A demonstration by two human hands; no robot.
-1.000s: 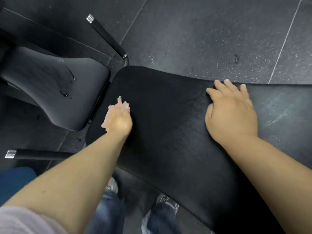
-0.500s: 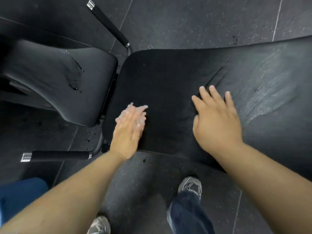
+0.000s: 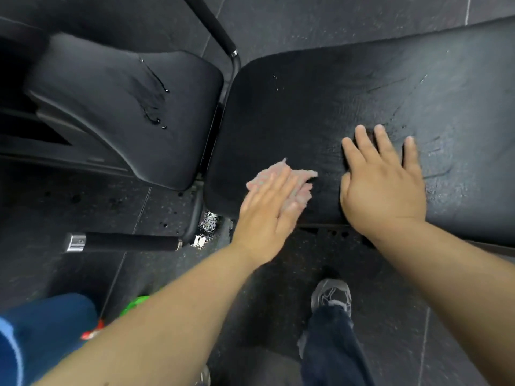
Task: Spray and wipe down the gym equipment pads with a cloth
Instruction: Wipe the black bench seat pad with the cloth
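Dim, even light is falling from above, leaving the dark floor [image 3: 278,12] murky. A pale sheen is showing on the bench pad [image 3: 459,87] in the upper right, and droplets are glinting on the seat pad [image 3: 111,93] in the upper left. Motion blur is smearing the cloth [image 3: 305,175] and the left hand [image 3: 267,215]. Lines are bowing toward the frame edges.

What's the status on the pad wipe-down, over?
Left hand flat, pressing pink cloth on long pad, near-left corner. Right hand flat on same pad, apart from cloth. Seat pad at left carries liquid drips.
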